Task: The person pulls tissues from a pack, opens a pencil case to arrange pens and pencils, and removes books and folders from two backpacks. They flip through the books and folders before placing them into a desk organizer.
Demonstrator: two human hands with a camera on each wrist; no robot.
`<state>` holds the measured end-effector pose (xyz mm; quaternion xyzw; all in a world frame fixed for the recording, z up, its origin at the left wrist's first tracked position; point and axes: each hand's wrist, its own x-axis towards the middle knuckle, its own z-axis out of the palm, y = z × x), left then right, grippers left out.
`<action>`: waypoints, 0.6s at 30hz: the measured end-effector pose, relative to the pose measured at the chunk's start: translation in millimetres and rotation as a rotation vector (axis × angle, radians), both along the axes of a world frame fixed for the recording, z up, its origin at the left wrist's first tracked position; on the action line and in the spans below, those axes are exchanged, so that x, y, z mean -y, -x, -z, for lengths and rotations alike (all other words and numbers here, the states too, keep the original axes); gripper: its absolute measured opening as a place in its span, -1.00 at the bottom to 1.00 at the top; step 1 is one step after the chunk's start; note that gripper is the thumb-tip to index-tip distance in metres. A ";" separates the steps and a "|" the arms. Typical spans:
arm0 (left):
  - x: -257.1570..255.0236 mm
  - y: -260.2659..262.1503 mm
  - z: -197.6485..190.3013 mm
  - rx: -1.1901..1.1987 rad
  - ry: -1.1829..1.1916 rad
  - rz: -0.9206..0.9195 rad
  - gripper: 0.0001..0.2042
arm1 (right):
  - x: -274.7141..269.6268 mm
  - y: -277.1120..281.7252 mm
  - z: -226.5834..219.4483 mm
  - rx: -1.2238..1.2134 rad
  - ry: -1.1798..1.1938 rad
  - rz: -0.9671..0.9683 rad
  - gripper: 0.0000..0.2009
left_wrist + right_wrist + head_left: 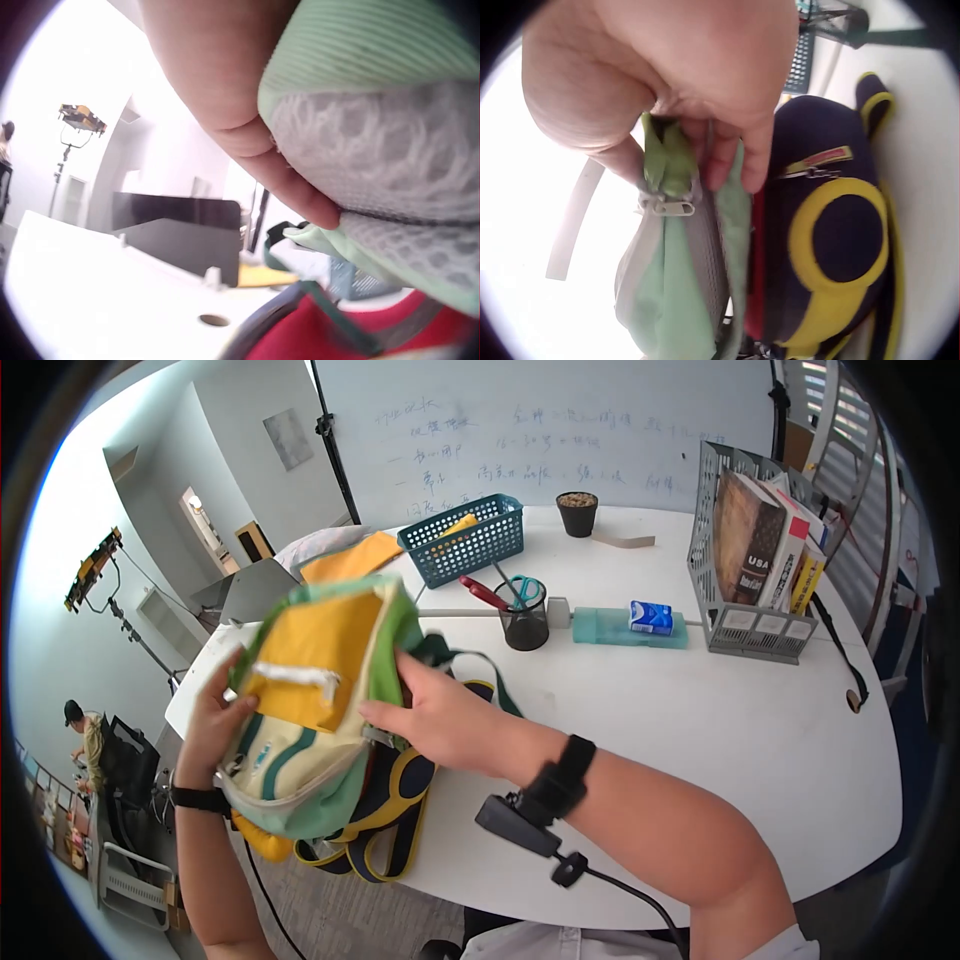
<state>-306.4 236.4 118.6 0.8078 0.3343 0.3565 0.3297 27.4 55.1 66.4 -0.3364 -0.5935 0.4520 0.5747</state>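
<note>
A small backpack (325, 760) in light green and cream, with a yellow front panel, is held up at the table's left front edge. My left hand (215, 715) grips its left side, the thumb on the front. In the left wrist view, those fingers (289, 184) press along the pale mesh padding (375, 150). With my right hand (450, 715) I hold the opposite side, and in the right wrist view its fingers pinch the green fabric above a zipper pull (673, 208). Just behind hangs a navy bag (802, 142) with yellow trim and a red side, partly hidden by the backpack.
On the white table (600, 750) stand a teal basket (465, 555), a mesh pen cup (525, 628) with scissors, and a potted plant (577, 518). A blue packet (651, 617) lies on a teal case (600, 627). A grey file rack (750, 635) holds books at right.
</note>
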 end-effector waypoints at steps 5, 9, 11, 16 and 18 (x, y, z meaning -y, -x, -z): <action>61.3 -7.5 -6.6 -0.483 -0.400 -0.209 -0.35 | 27.0 -9.2 41.3 0.166 0.184 -0.096 -0.10; 185.5 -58.3 -15.6 -0.314 -0.618 -0.032 -0.44 | 87.6 -51.9 42.2 0.542 0.260 -0.078 -0.12; 229.3 -105.5 10.0 -0.347 -0.450 0.381 -0.45 | 119.3 -86.0 44.3 0.613 0.345 -0.100 -0.16; 216.5 -155.2 117.0 -0.333 0.226 0.325 -0.24 | 186.2 -151.0 49.5 0.741 0.638 0.045 -0.30; 191.4 -155.9 124.1 -0.280 0.232 0.165 -0.24 | 210.1 -173.5 48.0 0.736 0.615 0.126 -0.33</action>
